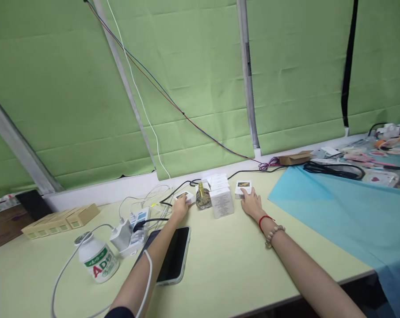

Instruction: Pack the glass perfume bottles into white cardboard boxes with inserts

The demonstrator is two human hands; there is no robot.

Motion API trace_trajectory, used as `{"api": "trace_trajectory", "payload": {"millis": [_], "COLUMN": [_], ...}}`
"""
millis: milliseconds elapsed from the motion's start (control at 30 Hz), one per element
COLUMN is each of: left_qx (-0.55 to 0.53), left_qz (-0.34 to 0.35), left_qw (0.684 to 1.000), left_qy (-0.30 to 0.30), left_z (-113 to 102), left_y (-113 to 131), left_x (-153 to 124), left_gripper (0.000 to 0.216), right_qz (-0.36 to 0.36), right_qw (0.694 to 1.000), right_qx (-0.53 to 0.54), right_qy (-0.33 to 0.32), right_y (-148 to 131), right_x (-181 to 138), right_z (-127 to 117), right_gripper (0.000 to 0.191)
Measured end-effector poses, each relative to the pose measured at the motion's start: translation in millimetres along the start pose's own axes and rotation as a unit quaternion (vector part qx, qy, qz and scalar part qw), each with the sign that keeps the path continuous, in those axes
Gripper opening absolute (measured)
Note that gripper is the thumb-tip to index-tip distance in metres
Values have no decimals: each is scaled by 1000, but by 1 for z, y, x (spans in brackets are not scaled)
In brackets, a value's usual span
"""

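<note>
Evidently both hands are at two small white cartons on the pale yellow tabletop [213, 269]. The left hand [180, 208], fingers bent, touches the left carton [188, 198]; the fingertips are partly hidden, so I cannot tell whether it has a firm hold. The right hand [252, 204] is partly curled, its fingers against the near and right side of the right carton [242, 185]; how tightly it grips, if at all, cannot be told either. Each of these cartons has a dark-and-gold picture on its face.

Between them stand a glass perfume bottle [203, 202] with a gold top and, just to its right, a row of upright white boxes [222, 204], the nearest bearing small print. A smartphone [173, 255] lies partly beneath the left forearm. Farther left are a power strip [140, 227] with plugged-in chargers and a white plastic bottle [98, 260]. Translucent blue sheeting [339, 212] covers the right side.
</note>
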State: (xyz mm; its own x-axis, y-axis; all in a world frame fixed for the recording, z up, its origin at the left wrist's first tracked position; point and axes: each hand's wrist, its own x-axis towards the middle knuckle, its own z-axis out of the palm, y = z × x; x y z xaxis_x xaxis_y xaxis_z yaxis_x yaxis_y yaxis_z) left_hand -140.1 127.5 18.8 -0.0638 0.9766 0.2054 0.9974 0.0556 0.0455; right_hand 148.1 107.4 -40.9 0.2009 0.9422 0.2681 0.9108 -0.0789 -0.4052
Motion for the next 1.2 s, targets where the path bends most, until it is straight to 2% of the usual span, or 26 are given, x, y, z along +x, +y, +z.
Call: {"api": "trace_trajectory", "payload": {"millis": [200,367,467,600,700,833,967,1067,1133,1200], "left_qx": [-3,7,0,-14,-7,9,1,-13,-26,-62], "left_qz": [7,-19,2,46,47,58,64,45,25,-8], "left_qw": [1000,1000,1000,996,996,997,997,999,998,987], "left_qy": [11,13,-11,-77,-79,-52,-34,-4,56,149], "left_z": [2,-2,0,5,7,7,7,2,-8,-24], "left_y": [2,8,4,-7,-10,-2,8,14,18,22], "left_x": [-8,-3,4,12,12,5,0,-3,-6,-11], "left_gripper": [31,33,42,67,74,57,37,34,32,32], "right_qz": [4,58,68,-18,-106,-156,-126,-93,-81,-69], "right_qw": [999,992,988,991,990,984,992,995,996,996], "right_qx": [34,93,116,88,50,-7,-6,28,39,36], "right_qy": [-6,54,82,101,82,80,9,7,28,50], "right_y": [2,4,4,-2,-8,-10,-4,1,4,5], "right_x": [-3,-4,-6,-7,-5,-6,-9,-11,-11,-11], "right_z": [-4,-10,-11,-9,-8,-8,-8,-10,-11,-12], "right_gripper": [51,41,42,53,55,53,48,39,30,24]}}
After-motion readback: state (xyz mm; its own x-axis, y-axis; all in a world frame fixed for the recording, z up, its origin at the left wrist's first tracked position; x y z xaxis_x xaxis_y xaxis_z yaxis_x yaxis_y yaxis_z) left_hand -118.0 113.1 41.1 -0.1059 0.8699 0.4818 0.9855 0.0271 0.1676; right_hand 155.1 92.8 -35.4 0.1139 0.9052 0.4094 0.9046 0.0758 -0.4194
